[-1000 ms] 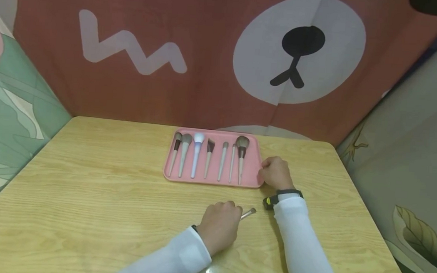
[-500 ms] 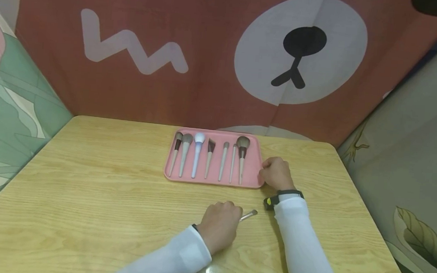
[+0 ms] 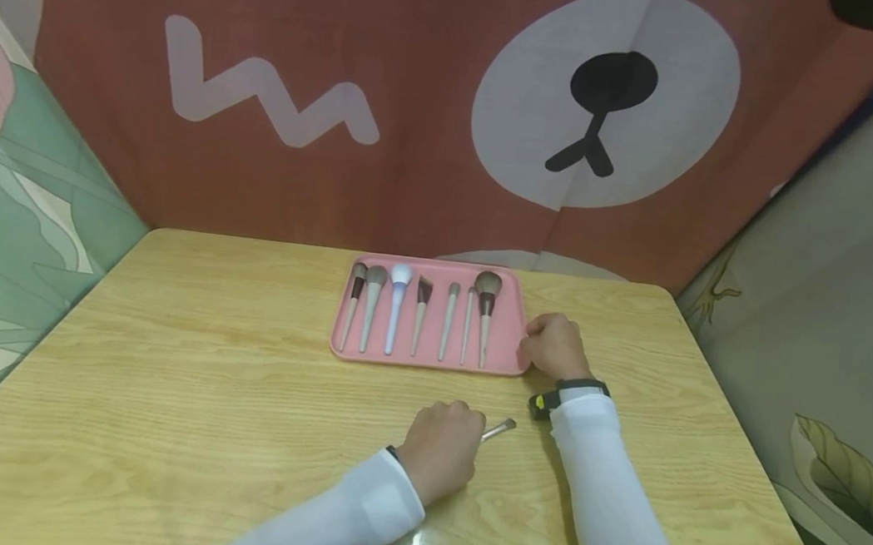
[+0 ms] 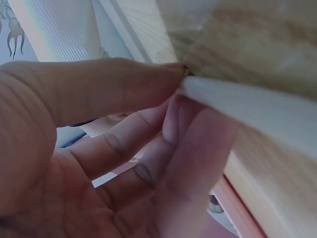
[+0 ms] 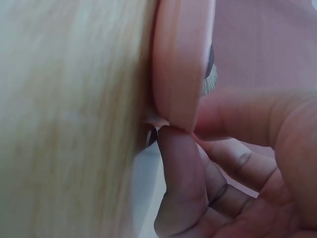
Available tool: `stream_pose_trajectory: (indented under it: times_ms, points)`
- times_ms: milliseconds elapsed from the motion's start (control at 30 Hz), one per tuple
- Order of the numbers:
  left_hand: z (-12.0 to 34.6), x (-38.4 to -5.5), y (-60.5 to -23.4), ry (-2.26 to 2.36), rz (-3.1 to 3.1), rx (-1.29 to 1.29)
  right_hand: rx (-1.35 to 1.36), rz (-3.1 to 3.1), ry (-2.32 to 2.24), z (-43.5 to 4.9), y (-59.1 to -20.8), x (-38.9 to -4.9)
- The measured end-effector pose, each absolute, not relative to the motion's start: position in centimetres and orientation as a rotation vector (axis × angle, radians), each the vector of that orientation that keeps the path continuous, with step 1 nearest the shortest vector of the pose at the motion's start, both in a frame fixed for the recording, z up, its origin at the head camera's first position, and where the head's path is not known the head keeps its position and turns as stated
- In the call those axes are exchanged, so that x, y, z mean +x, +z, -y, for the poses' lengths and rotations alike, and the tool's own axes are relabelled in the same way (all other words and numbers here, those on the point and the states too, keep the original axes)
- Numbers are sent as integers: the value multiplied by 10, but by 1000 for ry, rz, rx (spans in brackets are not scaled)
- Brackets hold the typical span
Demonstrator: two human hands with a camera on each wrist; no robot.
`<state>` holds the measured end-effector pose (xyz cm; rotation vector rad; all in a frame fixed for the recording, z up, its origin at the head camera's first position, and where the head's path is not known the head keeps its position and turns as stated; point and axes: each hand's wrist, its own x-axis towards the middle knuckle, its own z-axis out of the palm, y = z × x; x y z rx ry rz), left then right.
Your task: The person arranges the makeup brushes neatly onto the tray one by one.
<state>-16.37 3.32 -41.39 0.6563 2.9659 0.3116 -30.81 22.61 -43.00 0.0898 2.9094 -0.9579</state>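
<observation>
My left hand (image 3: 440, 452), near the front middle of the table, pinches a small makeup brush (image 3: 498, 430). Its flat dark tip points to the right, clear of my fingers. Up close in the left wrist view, thumb and fingertips meet at the pale handle (image 4: 242, 104). At the right end of a pink tray (image 3: 507, 343) is my right hand (image 3: 554, 346). There the thumb lies over the tray's rim (image 5: 181, 59), with a finger against its outer side. Several makeup brushes (image 3: 395, 312) lie side by side in the tray, bristles toward the back.
A wooden table (image 3: 215, 334) carries the tray close to its back edge. Behind it hangs a brown cloth (image 3: 411, 196) with a bear's muzzle, and patterned cloths flank both sides. Black bands (image 3: 581, 385) circle the wrists.
</observation>
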Motion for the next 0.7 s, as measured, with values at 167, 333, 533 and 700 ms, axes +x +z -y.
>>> stream_pose_trajectory:
  times_ms: [167,333,533,700]
  points:
    - [-33,-163,-413,320,-2968,661,100,-2906,-963,-226,-429,-308]
    - [-32,-164,-414,340,-2965,664,124,-2881,-978,-224,-428,-307]
    - [-31,-165,-415,361,-2953,659,121,-2880,-962,-225,-427,-308]
    - [-30,-165,-415,402,-2941,643,92,-2900,-927,-224,-427,-308]
